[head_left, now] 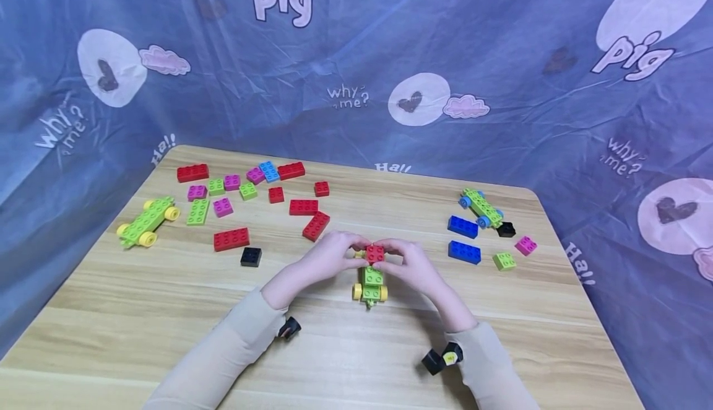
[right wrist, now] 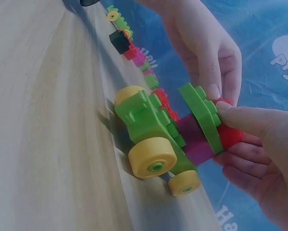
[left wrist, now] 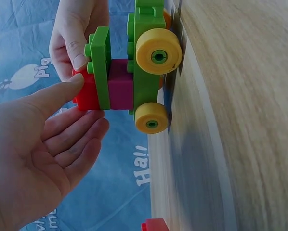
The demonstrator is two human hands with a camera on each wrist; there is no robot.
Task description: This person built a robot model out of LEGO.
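Mid-table, a green wheeled base (head_left: 371, 293) with yellow wheels carries a stack of bricks. In the left wrist view, a purple brick (left wrist: 121, 84) sits on the base, a longer green brick (left wrist: 102, 67) lies over it, and a red brick (left wrist: 87, 91) tops them. My left hand (head_left: 334, 255) pinches the red brick from the left, thumb on the near side and fingers on the far side. From the right, my right hand (head_left: 413, 264) pinches the same brick, its thumb close to the left thumb in the right wrist view (right wrist: 264, 159).
Red, purple and green bricks lie at the back left, with a black brick (head_left: 250, 257) nearer. A second yellow-wheeled base (head_left: 147, 221) stands far left. At the right are a blue-wheeled base (head_left: 481, 207), two blue bricks (head_left: 464, 251) and several small ones.
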